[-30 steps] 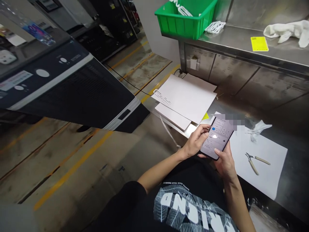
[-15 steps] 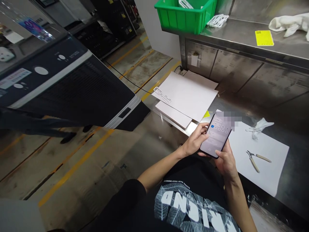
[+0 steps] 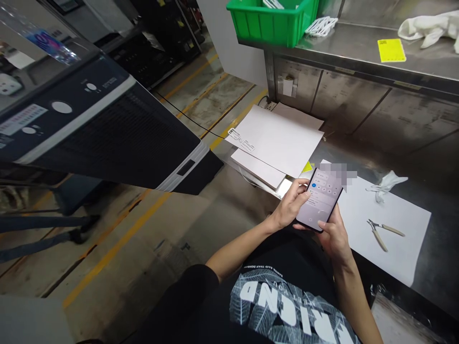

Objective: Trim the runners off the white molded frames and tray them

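A smartphone [image 3: 319,200] with a lit screen is held tilted in front of my chest, above the bench edge. My left hand [image 3: 292,205] is closed on its left side, the thumb lying at the screen's edge. My right hand [image 3: 335,234] wraps round the lower right side, its thumb on the bottom of the screen. Beyond the phone, a white sheet [image 3: 401,258] lies on the metal bench. Cutting pliers [image 3: 383,231] with beige handles rest on it, jaws apart, and a crumpled white glove-like piece [image 3: 389,186] lies at its far edge.
Large white sheets [image 3: 283,138] are stacked left of the phone. A metal shelf [image 3: 351,48] carries a green bin [image 3: 268,24], a yellow card [image 3: 391,50] and white gloves [image 3: 430,31]. To the left stands a dark machine [image 3: 118,129] with a bottle [image 3: 50,43] on top.
At the left edge, a person's legs on the floor have shifted, and a dark blue shape shows there. Both hands keep their hold on the phone; its screen shows slightly different content low down.
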Motion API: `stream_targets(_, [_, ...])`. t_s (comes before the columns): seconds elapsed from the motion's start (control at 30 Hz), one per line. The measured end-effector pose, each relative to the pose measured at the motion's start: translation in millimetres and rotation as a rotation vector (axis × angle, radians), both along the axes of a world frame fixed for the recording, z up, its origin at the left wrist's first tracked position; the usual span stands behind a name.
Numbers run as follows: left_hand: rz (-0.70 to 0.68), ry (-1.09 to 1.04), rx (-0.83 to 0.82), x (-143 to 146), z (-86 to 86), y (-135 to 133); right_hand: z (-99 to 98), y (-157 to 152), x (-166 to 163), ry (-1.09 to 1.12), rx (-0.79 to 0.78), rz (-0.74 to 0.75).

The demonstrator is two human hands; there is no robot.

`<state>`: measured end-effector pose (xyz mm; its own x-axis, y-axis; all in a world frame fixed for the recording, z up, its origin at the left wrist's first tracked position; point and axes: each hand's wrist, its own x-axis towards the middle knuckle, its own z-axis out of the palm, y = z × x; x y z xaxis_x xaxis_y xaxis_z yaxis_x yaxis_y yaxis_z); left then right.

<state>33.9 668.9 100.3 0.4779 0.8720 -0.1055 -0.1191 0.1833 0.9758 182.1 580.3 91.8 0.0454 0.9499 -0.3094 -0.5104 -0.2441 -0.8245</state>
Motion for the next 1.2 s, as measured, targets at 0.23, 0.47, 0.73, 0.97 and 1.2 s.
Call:
stream_targets(0.23, [-0.027, -0.012, 0.027, -2.6, -6.1, -3.6, -2.9, -4.6, -0.1, 0.006, -0.004, 0.001])
stream_targets(0.47, [-0.009, 0.032, 0.069, 0.2, -13.2, -11.7, -3.6, -5.6, -6.1, 0.001, 0.028, -0.02])
stream_targets(0.73, [0.032, 0.072, 0.089, 4.1, -3.8, -10.3, -4.5, -5.3, -5.5, -0.052, 0.074, -0.017])
stream_targets(0.97, [0.113, 0.085, 0.067, -14.4, -8.7, -0.8, 3.7, -2.7, -8.0, -0.077, 0.084, 0.025])
stream_targets(1.2, [0.189, 0.45, -0.105, -56.2, -87.7, 3.3, 5.4, 2.0, -3.1, -0.221, 0.049, -0.106])
